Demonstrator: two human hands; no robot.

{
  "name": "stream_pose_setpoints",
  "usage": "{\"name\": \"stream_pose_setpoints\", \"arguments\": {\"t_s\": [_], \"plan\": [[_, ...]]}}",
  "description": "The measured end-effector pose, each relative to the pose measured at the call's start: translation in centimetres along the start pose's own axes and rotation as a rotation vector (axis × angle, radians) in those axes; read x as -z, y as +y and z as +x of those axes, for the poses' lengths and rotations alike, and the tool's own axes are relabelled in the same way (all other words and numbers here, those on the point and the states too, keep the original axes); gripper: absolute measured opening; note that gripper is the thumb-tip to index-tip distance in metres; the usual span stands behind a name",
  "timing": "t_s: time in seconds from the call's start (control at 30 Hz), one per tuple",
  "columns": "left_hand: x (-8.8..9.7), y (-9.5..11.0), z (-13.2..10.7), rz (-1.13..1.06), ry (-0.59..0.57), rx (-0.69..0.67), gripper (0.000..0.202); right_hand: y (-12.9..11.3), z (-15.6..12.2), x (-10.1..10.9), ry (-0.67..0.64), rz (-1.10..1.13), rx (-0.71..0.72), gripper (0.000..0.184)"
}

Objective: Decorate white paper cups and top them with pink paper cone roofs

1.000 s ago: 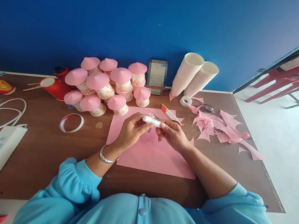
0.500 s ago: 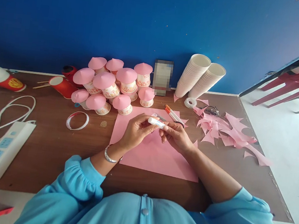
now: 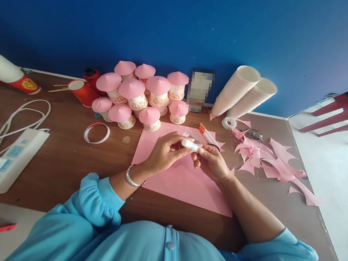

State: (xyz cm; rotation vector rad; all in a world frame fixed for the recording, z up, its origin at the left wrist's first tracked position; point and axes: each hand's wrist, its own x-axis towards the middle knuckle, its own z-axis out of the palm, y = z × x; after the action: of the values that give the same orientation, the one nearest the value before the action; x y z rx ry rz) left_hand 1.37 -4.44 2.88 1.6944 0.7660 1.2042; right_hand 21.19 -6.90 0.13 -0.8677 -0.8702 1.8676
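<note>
A small white glue stick (image 3: 190, 145) with pale blue print is held level between both hands over a pink paper sheet (image 3: 183, 182). My left hand (image 3: 169, 151) pinches its left end between thumb and fingers. My right hand (image 3: 211, 162) grips the other end, with its thumb along the barrel. Just beyond my fingers lie scissors (image 3: 213, 145), partly hidden by my right hand, and two white markers (image 3: 207, 133) with orange ends. The middle of the sheet is partly covered by my hands.
Several decorated cups with pink cone roofs (image 3: 131, 89) stand at the back left. White paper cup stacks (image 3: 236, 91) lean against the wall, near clear tape (image 3: 229, 122). Pink scraps (image 3: 271, 156) lie right. A tape ring (image 3: 97, 133) and a power strip (image 3: 16, 158) are left.
My head view has turned a little, so the table things appear shifted to the right. Both hands keep the same hold on the glue stick.
</note>
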Motion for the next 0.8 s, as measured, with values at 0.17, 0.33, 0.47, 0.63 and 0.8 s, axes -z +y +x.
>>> {"name": "stream_pose_setpoints", "arguments": {"t_s": [0.17,0.33,0.47,0.63,0.8], "plan": [[0.0,0.1,0.0,0.01,0.003,0.002,0.01,-0.1,0.1,-0.1,0.006,0.017,-0.003,0.036],[0.1,0.5,0.1,0.019,-0.02,-0.018,0.013,0.2,0.0,0.2,-0.034,0.007,-0.021,0.043],[0.1,0.5,0.1,0.036,-0.023,-0.02,0.015,0.2,0.0,0.2,-0.05,0.005,-0.014,0.046],[0.1,0.5,0.0,0.015,-0.027,0.001,0.016,0.1,0.0,-0.6,-0.014,0.042,0.038,0.042],[1.8,-0.1,-0.9,0.038,-0.142,0.074,0.046,-0.8,-0.6,-1.5,0.151,0.078,0.121,0.03]]}}
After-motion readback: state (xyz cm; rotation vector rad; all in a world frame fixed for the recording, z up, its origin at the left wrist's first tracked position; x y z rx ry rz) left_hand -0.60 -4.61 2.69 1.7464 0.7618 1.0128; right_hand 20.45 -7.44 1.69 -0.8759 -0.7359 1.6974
